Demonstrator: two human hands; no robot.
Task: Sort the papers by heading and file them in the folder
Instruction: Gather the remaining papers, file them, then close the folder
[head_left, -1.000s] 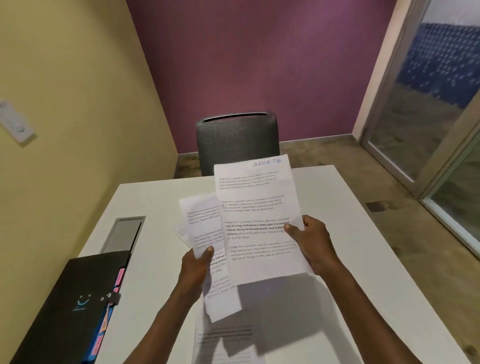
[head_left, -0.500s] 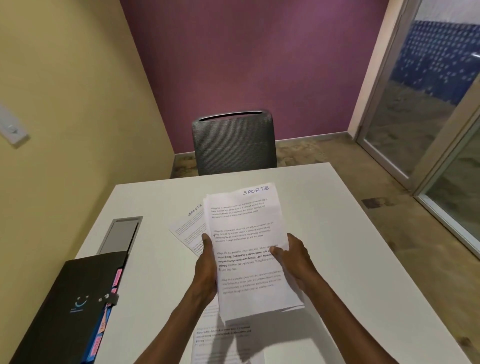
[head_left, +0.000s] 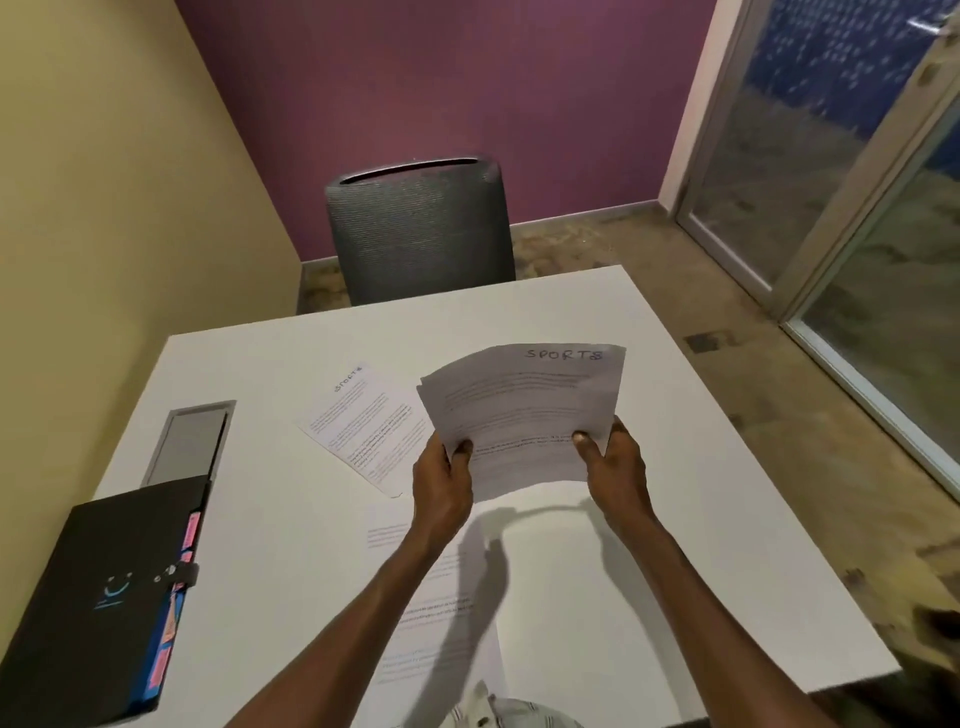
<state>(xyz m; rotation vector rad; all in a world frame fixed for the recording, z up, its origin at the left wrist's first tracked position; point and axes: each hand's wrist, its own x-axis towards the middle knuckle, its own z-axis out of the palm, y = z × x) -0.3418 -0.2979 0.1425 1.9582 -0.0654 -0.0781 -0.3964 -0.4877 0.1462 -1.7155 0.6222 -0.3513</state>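
Change: both hands have carried the stack away from the body toward the far half of the surface; a second ago the sheets were split between them, now they are gathered into one bundle.
Stack (head_left: 524, 410): several sheets, top one headed SPORTS in blue ink, held above the surface and bowed, far edges fanned unevenly.
Left grip (head_left: 444, 480): thumb on top, fingers under the near left corner, pinching the stack.
Right grip (head_left: 615, 465): thumb on top at the near right corner, likewise pinching the stack.
Loose sheet (head_left: 363, 423): also headed SPORTS, flat on the surface left of the stack, skewed.
Near sheets (head_left: 431, 613): lying under the forearms at the near edge; headings unreadable.
Folder (head_left: 98, 597): black, closed, coloured tabs showing, at the near left corner.
Surface (head_left: 649, 571): white, chair (head_left: 421, 228) at its far edge.
Risk: the fanned, bowed stack may slip apart if either pinch eases, mixing headings with the sheets below.
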